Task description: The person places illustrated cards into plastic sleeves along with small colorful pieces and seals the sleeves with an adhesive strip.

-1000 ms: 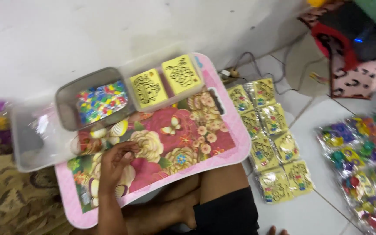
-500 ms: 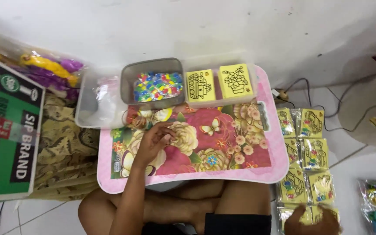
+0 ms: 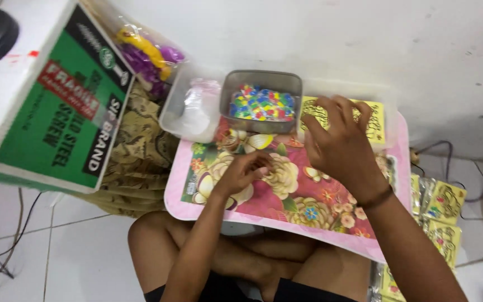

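- Both hands work over a pink-rimmed lap tray [image 3: 181,208] printed with flowers, which rests across the person's crossed legs [image 3: 236,260].
- Left hand [image 3: 242,172] lies on the middle of the tray with the fingers curled inward and the tips pressed to the flowered surface; whether something small is pinched between them cannot be told.
- Right hand [image 3: 339,145] reaches to the far edge of the tray, fingers spread and bent, the tips resting on a yellow packet [image 3: 374,123] with dark drawings that lies at the tray's far right corner. A dark band sits around that wrist.
- Just left of the right hand, and beyond the left hand, stands a grey rectangular tub [image 3: 261,81] filled with small beads of many colours [image 3: 262,104]. It sits at the far edge of the tray, touching it.
- Left of the tub is a clear plastic container [image 3: 188,114] with something pale inside, partly off the tray.
- Farther left, a bag of yellow and purple pieces [image 3: 149,56] lies against a green and white cardboard box [image 3: 57,106], which rests on patterned brown cloth [image 3: 135,168].
- To the right of the legs, on the white tiled floor [image 3: 74,251], more yellow packets [image 3: 443,210] lie in a row, well apart from both hands.
- Dark cables [image 3: 6,246] run over the floor at the left and right edges.
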